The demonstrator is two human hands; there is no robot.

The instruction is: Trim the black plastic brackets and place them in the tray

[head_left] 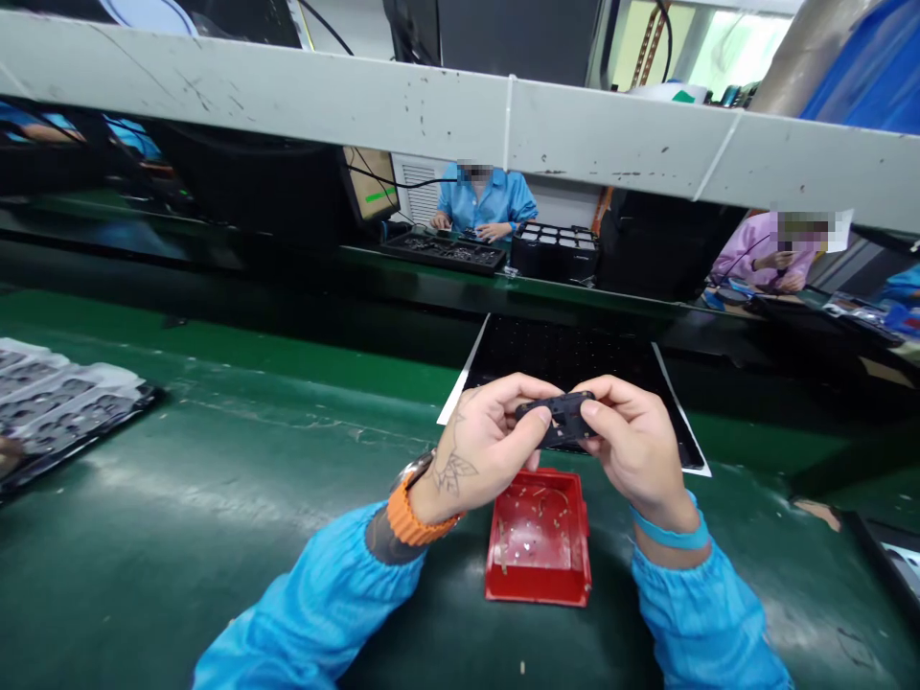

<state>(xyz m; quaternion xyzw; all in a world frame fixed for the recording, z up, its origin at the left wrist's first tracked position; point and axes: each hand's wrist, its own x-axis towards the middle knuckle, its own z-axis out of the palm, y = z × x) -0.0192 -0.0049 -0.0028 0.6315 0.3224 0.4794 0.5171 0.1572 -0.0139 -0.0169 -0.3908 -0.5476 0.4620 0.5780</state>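
Observation:
Between my two hands is a small black plastic part [563, 422], flat and oblong, with an opening near its middle. My left hand [489, 436] pinches its left end between thumb and fingers. At the right end, my right hand [632, 436] grips it the same way. Just below and nearer to me stands a red plastic bin [539, 585] with several tiny bits in it. Behind the hands lies a black sheet or tray [575, 350] with white edges, partly covered by them.
A tray of dark parts in white liners [64, 393] sits at the left on the green table [237, 460]. A grey shelf beam [431, 105] crosses above. Across the bench, a person in blue [485, 201] works beside a black box [553, 254]; another person in pink [751, 251] is farther right.

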